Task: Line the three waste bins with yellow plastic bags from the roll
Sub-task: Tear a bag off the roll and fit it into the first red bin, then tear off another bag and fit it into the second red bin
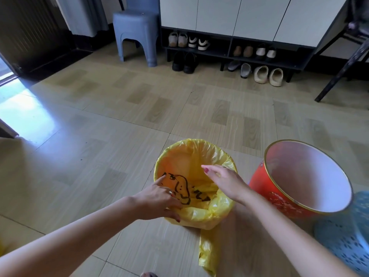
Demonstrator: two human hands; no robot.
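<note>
Yellow plastic bag [191, 156] lines a small bin standing on the tiled floor [99, 136], low and centre in the head camera's view. Its top edge is folded out over the bin's rim all the way round, so the bin itself is almost wholly covered. Black printed marks show on the bag's inner wall. A loose strip of the same yellow plastic [207, 254] trails from the near side of the bin down across the floor toward the viewer.

Both bare arms reach in from the bottom of the view. The left hand [159, 198] rests on the bin's near-left rim, its forefinger stretched along the inside of the bag, its thumb outside pressing the folded plastic against the rim, and a ring on one finger. The right hand [223, 180] hovers over the bin's right side, fingers loosely spread and pointing left, gripping nothing.

Just right of the lined bin stands a red bin [279, 196] with a white inside and no bag, tilted toward the viewer. A pale blue perforated bin [343, 236] sits at the lower right edge, partly cut off.

Farther back are a blue plastic stool [135, 31] and a low rack of shoes [229, 50] under white cupboards.
</note>
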